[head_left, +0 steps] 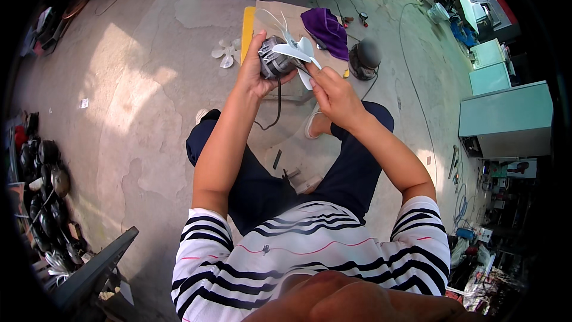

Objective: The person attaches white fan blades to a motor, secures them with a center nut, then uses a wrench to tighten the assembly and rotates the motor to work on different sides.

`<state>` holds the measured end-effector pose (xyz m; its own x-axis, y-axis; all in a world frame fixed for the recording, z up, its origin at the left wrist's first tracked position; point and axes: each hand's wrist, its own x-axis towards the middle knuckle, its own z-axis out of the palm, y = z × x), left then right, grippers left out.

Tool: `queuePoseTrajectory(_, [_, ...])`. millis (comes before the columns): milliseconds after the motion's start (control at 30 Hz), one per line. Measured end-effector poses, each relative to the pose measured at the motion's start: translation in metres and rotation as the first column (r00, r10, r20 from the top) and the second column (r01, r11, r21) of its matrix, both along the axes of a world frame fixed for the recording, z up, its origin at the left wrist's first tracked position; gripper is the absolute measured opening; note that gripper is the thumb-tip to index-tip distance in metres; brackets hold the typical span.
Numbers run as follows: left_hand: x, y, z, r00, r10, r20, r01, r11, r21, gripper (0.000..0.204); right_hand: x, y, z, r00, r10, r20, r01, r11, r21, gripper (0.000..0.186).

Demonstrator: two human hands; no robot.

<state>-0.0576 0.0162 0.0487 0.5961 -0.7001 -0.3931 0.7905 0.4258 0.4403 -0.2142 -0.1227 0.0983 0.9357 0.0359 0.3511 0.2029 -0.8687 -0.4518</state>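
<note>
My left hand [255,71] is closed around a grey metal motor [274,59], which it holds up above a low board-topped stand. From the motor a dark cable [279,104] hangs down and bends left. A white fan blade [292,49] with several vanes sits at the motor's right end. My right hand [335,92] is closed, its thumb and fingers pinching at the fan blade's lower vanes. Close to those fingertips shows a short dark strip; I cannot tell whether it is a tool or part of the motor.
Beneath the motor is the stand's brown board [262,9] with a yellow edge [246,30]. On it lies a purple cloth [326,30]. A second fan blade [226,55] rests on the floor to the left. To the right stands a dark round-topped object [365,58]; cables cross the floor.
</note>
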Motion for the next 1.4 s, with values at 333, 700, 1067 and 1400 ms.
queuePoseTrajectory(333, [-0.010,-0.009,-0.003,0.723,0.438,0.534,-0.488,0.871,-0.053,0.056,0.000,0.009,0.022,0.836,0.145,-0.529,0.388,0.525,0.758,0.022])
queuePoseTrajectory(700, [0.002,0.000,-0.006,0.916,0.301,0.264,-0.290,0.954,-0.080,0.053,0.002,0.010,0.003,0.999,-0.025,0.026,0.023,0.996,0.084,0.044])
queuePoseTrajectory(1067, [-0.003,-0.001,-0.002,0.751,0.468,0.466,-0.501,0.864,-0.060,0.056,0.003,0.018,0.029,0.860,0.137,-0.491,0.299,0.645,0.703,0.021])
queuePoseTrajectory(1400, [0.000,0.005,0.004,0.950,0.172,0.262,-0.171,0.985,-0.026,0.061,0.002,0.007,0.001,0.997,-0.043,-0.057,0.052,0.983,0.174,0.041])
